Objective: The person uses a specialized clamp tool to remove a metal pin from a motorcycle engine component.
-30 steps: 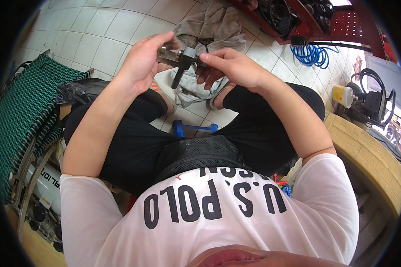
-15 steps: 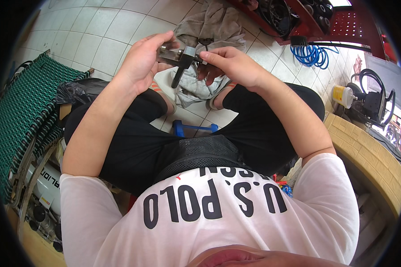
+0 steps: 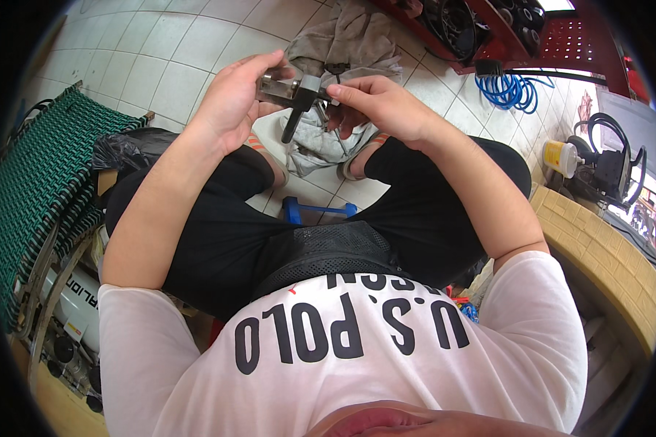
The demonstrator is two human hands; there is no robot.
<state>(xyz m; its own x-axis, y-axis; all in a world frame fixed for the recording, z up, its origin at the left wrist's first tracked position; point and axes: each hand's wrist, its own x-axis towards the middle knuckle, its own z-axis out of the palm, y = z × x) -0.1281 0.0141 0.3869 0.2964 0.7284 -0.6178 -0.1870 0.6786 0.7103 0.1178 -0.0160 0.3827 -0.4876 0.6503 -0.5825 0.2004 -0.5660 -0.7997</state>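
Note:
Between my two hands is a dark grey metal fitting (image 3: 308,94) with a squared block, a short cylinder on its left and a rod-like arm slanting down toward me. My left hand (image 3: 226,103) is wrapped round the cylinder end, thumb on top, its other fingers partly hidden behind. My right hand (image 3: 386,105) pinches the small right end of the fitting between thumb and index finger; the remaining fingers curl beneath. Below it all, a grey rag (image 3: 328,149) lies on the floor between my feet. The exact kind of fitting cannot be told.
A second grey cloth (image 3: 342,36) lies further ahead on the white tiles. A red rack (image 3: 517,54) stands at the far right with a blue coiled hose (image 3: 506,91) below. A green woven folding cot (image 3: 58,167) is at left. A small blue stand (image 3: 293,210) sits between my legs.
The fitting has turned very slightly, its downward arm shifting a little to the right. Both hands keep nearly the same place and grip.

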